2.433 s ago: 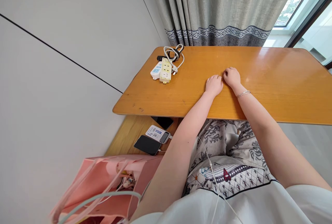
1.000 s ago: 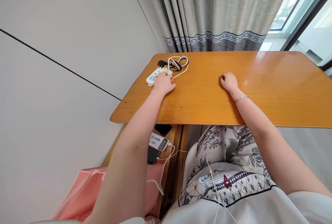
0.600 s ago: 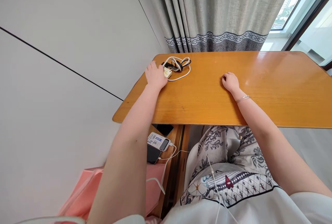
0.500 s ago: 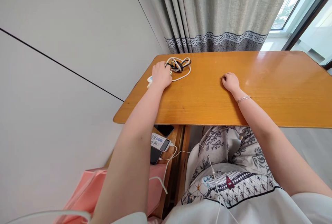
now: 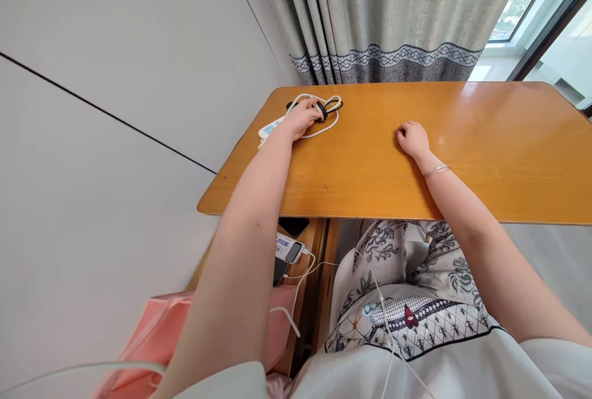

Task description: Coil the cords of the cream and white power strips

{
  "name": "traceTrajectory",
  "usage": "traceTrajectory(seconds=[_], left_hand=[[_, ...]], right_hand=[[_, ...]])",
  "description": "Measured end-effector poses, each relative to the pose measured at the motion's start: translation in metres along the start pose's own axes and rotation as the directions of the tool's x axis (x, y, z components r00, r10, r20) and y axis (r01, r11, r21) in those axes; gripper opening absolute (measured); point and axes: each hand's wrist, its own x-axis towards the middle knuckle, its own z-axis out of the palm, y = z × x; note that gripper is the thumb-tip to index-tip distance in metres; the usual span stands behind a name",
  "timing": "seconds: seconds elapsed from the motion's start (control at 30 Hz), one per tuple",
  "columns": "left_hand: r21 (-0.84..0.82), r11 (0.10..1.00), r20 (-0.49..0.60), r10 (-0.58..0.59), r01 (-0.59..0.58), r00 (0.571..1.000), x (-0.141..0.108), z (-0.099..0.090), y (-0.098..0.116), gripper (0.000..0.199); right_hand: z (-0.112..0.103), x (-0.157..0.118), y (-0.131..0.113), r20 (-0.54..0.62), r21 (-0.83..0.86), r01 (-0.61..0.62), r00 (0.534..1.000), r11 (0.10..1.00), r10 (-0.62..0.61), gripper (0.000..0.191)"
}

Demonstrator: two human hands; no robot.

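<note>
Contact has shifted from the power strips to the cords; left hand is now at the cable bundle, just right of the white power strip; fingers spread over the coil and touching it, can't tell if clamped; that puts handling on the cords, strips left lying. Cream strip pokes out on the near side of the white power strip, mostly hidden by the forearm; both on the table; white cord loops out to their right. Right hand loosely curled shut, resting well right of the white power strip; hands apart, nothing visible in the right.
</note>
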Motion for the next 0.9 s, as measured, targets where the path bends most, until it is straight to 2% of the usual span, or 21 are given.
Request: traceTrajectory(seconds=[0.1, 0.23, 0.33, 0.47, 0.53, 0.67, 0.8, 0.9], left_hand=[[-0.155, 0.982, 0.100, -0.092, 0.107, 0.991, -0.008, -0.004, 0.001, 0.041], [-0.157, 0.973, 0.113, -0.154, 0.170, 0.982, -0.019, 0.003, 0.002, 0.030], [-0.134, 0.975, 0.099, -0.167, 0.179, 0.981, -0.030, 0.011, 0.007, 0.038], [-0.131, 0.970, 0.091, -0.194, 0.204, 0.977, -0.041, 0.018, 0.017, 0.062], [-0.144, 0.967, 0.101, -0.197, 0.210, 0.975, -0.044, 0.024, 0.023, 0.057], [-0.147, 0.966, 0.188, -0.183, 0.212, 0.965, -0.054, 0.047, 0.035, 0.015], [-0.219, 0.951, 0.250, -0.161, 0.217, 0.955, -0.068, 0.077, 0.047, 0.023], [-0.271, 0.940, 0.279, -0.131, 0.209, 0.951, -0.079, 0.095, 0.054, 0.026]], right_hand=[[0.004, 0.002, 0.005, -0.017, 0.026, 0.009, 1.000, 1.000, -0.009, 0.027], [0.008, 0.004, 0.010, -0.034, 0.044, 0.017, 0.999, 0.999, -0.016, 0.026], [0.009, 0.005, 0.010, -0.039, 0.039, 0.012, 0.999, 0.999, -0.011, 0.027], [0.007, 0.004, 0.010, -0.036, 0.031, 0.027, 0.999, 0.999, -0.025, 0.029], [0.005, 0.003, 0.008, -0.025, 0.016, 0.029, 0.999, 0.999, -0.029, 0.028], [0.000, -0.006, -0.002, 0.003, 0.022, 0.065, 0.998, 0.998, -0.065, 0.026], [0.002, -0.017, -0.015, -0.020, 0.205, 0.136, 0.991, 0.969, -0.134, 0.041], [0.008, -0.023, -0.019, -0.028, 0.372, 0.121, 0.993, 0.920, -0.119, 0.058]])
